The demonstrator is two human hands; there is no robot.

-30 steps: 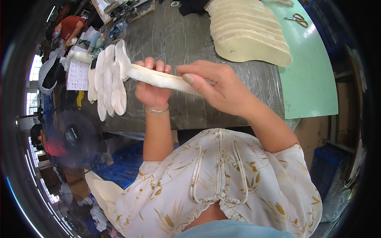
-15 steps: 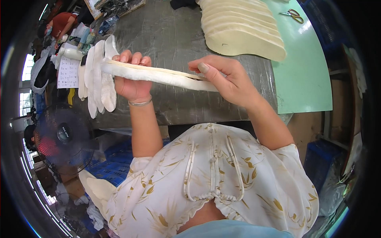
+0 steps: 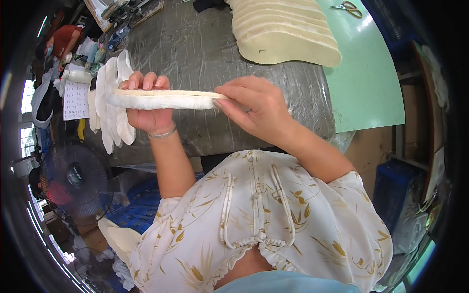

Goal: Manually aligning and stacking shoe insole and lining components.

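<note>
My left hand is wrapped round the middle of a fleece insole, its fingers over the far edge and its palm below. The insole is held edge-on, with white fluffy pile on the near side and a cream backing on the far side. A narrow gap runs along the cream edge, so it may be two layers. My right hand pinches the insole's right end between thumb and fingers. Just beyond my left hand, several white fleece insoles lie overlapped at the table's left side.
A row of overlapping cream insole-shaped pieces lies on the dark covered table. Scissors rest on a green board at right. A fan stands left, near blue crates. Another person is at the far left.
My right hand has moved left and closed on the insole's right end, which sat lower and partly behind the thumb before. The insole is now more level. The whole view has shifted slightly.
</note>
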